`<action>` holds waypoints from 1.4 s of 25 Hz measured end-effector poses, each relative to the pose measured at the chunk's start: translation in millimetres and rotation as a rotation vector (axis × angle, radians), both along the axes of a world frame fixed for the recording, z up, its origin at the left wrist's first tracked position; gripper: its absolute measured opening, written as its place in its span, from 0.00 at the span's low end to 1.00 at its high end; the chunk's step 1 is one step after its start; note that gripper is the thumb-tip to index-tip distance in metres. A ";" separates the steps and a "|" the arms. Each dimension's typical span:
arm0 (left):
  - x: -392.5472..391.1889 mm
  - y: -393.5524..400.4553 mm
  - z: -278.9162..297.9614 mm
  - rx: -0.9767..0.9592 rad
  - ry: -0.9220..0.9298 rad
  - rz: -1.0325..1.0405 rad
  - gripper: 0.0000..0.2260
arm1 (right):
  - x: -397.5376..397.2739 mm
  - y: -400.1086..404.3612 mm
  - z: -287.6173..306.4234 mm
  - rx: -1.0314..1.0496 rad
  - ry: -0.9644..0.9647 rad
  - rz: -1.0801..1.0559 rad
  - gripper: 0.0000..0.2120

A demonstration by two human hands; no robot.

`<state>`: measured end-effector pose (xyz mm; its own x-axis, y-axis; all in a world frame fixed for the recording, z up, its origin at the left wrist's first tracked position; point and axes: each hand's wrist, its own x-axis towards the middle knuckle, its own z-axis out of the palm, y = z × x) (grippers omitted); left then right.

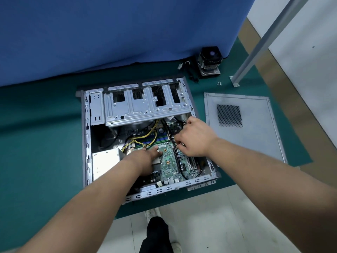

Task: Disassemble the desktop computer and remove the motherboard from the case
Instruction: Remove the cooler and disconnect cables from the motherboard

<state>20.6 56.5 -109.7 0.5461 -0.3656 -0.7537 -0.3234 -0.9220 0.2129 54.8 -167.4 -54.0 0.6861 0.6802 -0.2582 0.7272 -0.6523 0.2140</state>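
The open grey computer case (85, 143) lies on its side on the green table mat. Its green motherboard (168, 157) sits inside, below the silver drive cage (145, 105). My left hand (145, 159) rests flat on the board near the CPU socket, fingers straight. My right hand (193, 137) is over the board's right part, fingers curled round a black cable (170, 132) beside the expansion slots. Yellow and black power wires (145, 137) loop across the board's top. The silver power supply (104, 165) fills the case's lower left.
The removed side panel (242, 125) lies flat to the right of the case. A CPU cooler with fan (209, 61) stands at the back by the blue partition (118, 33). A few loose screws (219, 83) lie near a grey post's foot (235, 82). The table's front edge runs just below the case.
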 end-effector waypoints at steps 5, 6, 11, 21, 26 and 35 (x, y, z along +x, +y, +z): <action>-2.8 -7.6 21.0 0.075 0.054 -0.072 0.27 | 1.6 0.5 -0.4 0.006 0.010 -0.048 0.14; -3.6 -9.0 29.9 0.090 -0.025 -0.090 0.23 | 1.8 0.6 -0.6 0.013 0.009 -0.056 0.15; 3.9 6.2 48.4 0.061 -0.544 0.091 0.21 | 2.9 0.7 -1.8 0.033 0.010 -0.057 0.15; 15.4 -0.9 32.9 0.255 -0.336 0.026 0.18 | 3.4 0.4 -5.6 0.093 0.002 -0.062 0.15; 16.3 -1.1 42.2 0.304 -0.316 -0.060 0.12 | 4.6 -1.6 -6.0 0.127 0.012 -0.049 0.14; 10.8 53.2 74.5 0.113 -0.468 0.198 0.07 | 4.2 -0.8 -6.6 0.109 -0.004 -0.057 0.14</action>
